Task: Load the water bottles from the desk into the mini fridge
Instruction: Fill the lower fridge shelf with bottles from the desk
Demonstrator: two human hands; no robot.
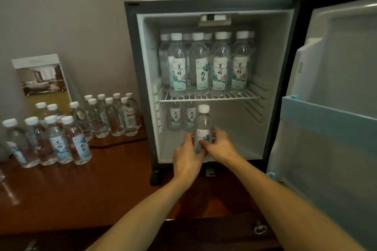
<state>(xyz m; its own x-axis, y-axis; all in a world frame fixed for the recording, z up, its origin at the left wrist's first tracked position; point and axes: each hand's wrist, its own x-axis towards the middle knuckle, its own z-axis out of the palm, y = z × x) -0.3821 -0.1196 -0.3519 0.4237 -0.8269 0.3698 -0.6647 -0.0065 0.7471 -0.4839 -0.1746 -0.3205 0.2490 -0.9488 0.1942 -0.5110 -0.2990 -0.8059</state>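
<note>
An upright water bottle point(202, 126) with a white cap sits at the front of the lower compartment of the open mini fridge point(140, 79). My left hand point(187, 159) grips its lower left side and my right hand point(219, 144) grips its right side. Two bottles point(181, 117) stand behind it at the back left. The wire shelf point(240, 97) above carries several bottles point(208, 65) in rows. On the wooden desk point(102, 185) to the left stand several bottles in a near group point(55, 140) and a far group point(114, 116).
The fridge door point(334, 108) hangs open on the right, with a blue door rack point(326, 110). A framed card point(42, 81) leans against the wall behind the desk bottles. A black cable point(118, 143) runs along the desk.
</note>
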